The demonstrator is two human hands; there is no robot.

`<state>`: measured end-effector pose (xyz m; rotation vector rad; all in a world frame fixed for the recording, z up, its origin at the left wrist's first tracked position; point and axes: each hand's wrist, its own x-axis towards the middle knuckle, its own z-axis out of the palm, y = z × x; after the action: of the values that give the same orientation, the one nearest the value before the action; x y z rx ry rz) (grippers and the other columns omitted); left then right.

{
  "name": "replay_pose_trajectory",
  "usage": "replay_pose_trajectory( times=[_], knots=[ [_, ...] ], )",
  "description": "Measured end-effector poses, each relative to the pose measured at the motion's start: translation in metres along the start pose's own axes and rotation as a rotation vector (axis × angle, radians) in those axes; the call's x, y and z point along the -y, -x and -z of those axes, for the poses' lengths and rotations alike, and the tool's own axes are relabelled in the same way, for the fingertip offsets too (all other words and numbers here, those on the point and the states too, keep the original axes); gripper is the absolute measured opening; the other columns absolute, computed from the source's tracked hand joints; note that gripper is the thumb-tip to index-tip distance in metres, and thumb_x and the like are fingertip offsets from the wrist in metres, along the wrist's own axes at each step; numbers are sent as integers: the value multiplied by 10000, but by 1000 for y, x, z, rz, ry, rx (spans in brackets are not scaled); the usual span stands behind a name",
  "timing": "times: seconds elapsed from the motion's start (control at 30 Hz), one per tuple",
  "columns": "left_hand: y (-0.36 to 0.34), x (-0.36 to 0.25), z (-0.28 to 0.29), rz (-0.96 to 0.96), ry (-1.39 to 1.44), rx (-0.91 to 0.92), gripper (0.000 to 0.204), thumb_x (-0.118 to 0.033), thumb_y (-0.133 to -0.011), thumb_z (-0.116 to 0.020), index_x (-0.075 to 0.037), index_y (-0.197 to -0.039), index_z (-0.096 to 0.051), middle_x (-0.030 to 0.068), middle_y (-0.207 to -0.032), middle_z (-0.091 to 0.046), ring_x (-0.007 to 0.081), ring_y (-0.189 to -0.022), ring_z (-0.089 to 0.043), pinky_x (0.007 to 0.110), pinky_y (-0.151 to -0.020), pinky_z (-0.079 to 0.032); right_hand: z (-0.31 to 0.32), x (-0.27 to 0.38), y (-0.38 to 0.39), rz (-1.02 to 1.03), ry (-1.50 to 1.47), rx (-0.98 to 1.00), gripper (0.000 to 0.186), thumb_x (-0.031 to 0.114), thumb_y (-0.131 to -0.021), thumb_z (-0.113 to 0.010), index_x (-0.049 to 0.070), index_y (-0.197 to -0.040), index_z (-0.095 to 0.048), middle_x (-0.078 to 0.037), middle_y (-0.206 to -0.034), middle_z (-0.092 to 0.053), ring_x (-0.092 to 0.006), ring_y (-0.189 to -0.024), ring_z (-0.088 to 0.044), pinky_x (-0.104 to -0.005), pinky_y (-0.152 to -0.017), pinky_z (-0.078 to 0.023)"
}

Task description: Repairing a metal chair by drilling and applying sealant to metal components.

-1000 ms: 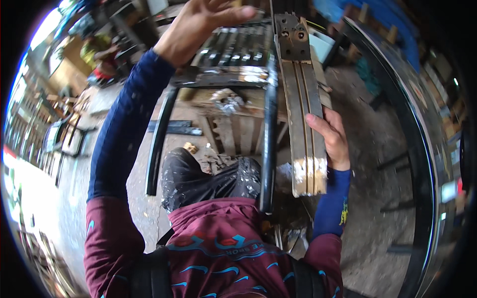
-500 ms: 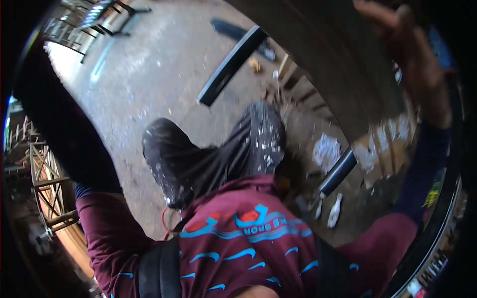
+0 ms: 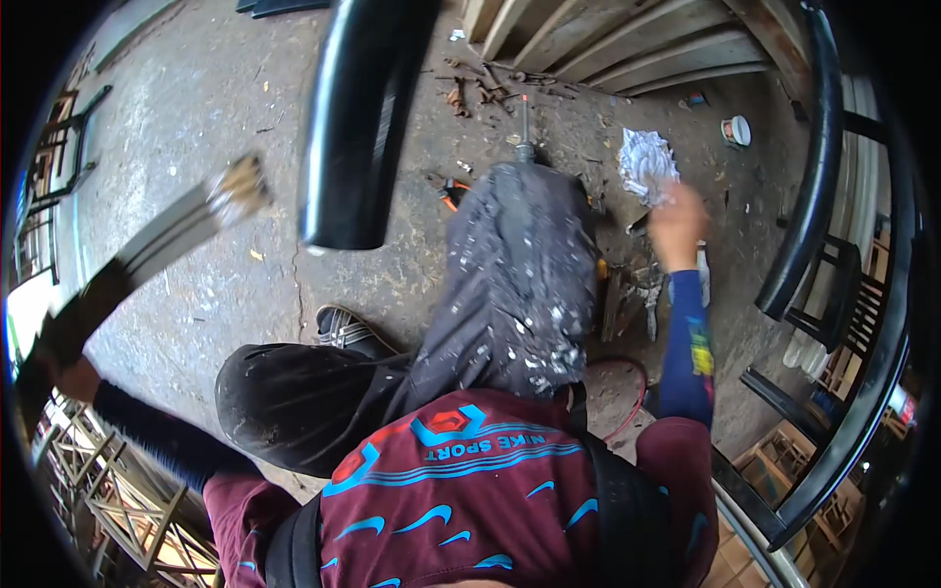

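At the far left, my left hand is closed round a dark furniture piece; its far end is pale and wrapped and smeared by motion. My right hand reaches down at right, beside a crumpled white cloth or paper on the floor. Blur hides its fingers, so whether it grips anything does not show. A glossy black furniture leg hangs in front of me, left of my raised knee. Another curved black leg stands at the right.
Pliers with orange handles and a metal tool lie by my knee. Rusty metal pieces, a wooden slatted frame and a white tub are farther off. A black frame lines the right side.
My right hand has come off the large brown panel at upper right and dropped toward the white cloth or paper. The panel has left view; my left hand now shows, and my legs have shifted.
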<state>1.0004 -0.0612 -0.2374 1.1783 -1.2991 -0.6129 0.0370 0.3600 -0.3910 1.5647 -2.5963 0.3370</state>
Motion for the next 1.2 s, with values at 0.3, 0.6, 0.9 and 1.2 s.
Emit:
replay_pose_trajectory(
  times=[0.3,0.6,0.9,1.2],
  knots=[
    [187,129,-383,258,143,-146,227,-232,-890,-825,-47,-1019,-803,32,-880,-760,92,-812,-660,311,-734,-520,-170,127,51,663,107,188,590,136,-818,-699,18,-1367,-517,-213,-1300,-617,-407,-1190,-602,-515,-1021,-475],
    [254,148,-421,91,44,-78,273,-249,-928,-786,-67,-1129,-766,64,-948,-769,165,-841,-712,317,-764,-547,-162,96,-61,234,251,815,581,165,-825,-724,26,-1352,-524,-230,-1283,-631,-410,-1195,-613,-512,-1002,-488],
    [251,169,-400,94,-195,184,343,-354,-980,-708,-86,-1192,-741,82,-1079,-764,200,-968,-722,351,-855,-582,-68,206,-152,872,-406,498,275,123,-941,-704,21,-1190,-647,-103,-932,-743,-225,-758,-718,-336,-697,-555],
    [255,154,-416,-54,-147,107,277,-295,-961,-685,-76,-1118,-748,98,-997,-762,249,-882,-733,379,-789,-587,-71,394,-157,140,-618,1233,180,100,-890,-618,19,-1050,-629,7,-740,-586,-93,-597,-559,-263,-556,-470]
  ],
)
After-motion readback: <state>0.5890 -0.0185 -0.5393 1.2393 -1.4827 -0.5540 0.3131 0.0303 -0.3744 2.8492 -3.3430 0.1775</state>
